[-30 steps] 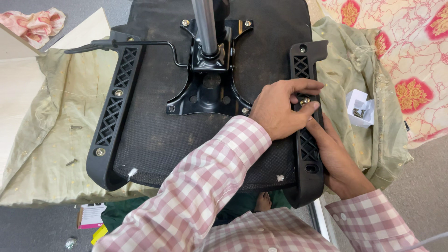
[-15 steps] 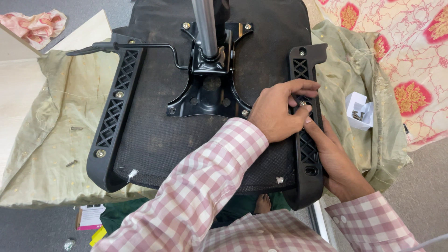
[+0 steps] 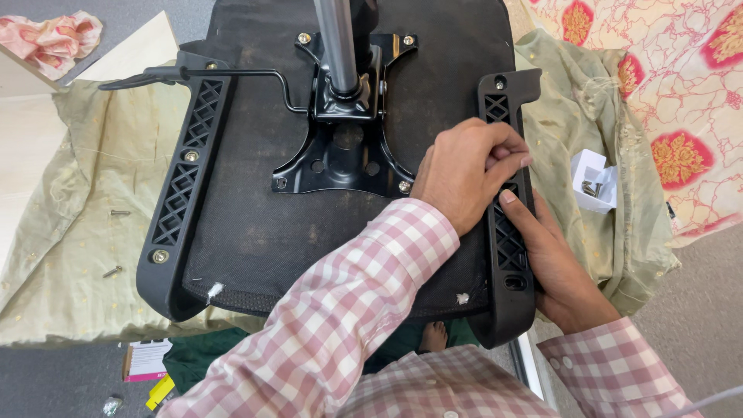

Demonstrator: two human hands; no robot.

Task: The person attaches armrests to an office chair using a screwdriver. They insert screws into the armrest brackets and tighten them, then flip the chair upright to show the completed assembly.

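Head view: an upturned office chair seat (image 3: 309, 232) lies bottom-up on a pale green cloth (image 3: 70, 255), its black underside facing the camera. At the far middle a black metal mounting plate (image 3: 340, 147) is bolted to the seat, with a silver gas cylinder (image 3: 334, 39) rising from it towards the far edge. A thin black lever (image 3: 193, 75) runs out from the plate to the far left.

Two black lattice armrest brackets lie along the seat's sides. The left bracket (image 3: 182, 193) is fastened with visible bolts. The right bracket (image 3: 507, 193) is where both hands work. The left hand (image 3: 464, 174) reaches across the seat in a pink checked sleeve and rests on the middle of the right bracket, its fingers (image 3: 507, 155) curled together and pinched on something small against the lattice; what it grips is hidden. The right hand (image 3: 553, 259) lies along the near right side of the same bracket, its thumb pressed on the lattice and the fingers wrapped round the outer edge, steadying it.

Just right of the bracket, on the cloth, sits a small white box (image 3: 596, 182) holding metal screws. Two loose screws (image 3: 116, 240) lie on the cloth to the left. A pink floral fabric (image 3: 681, 93) fills the far right.
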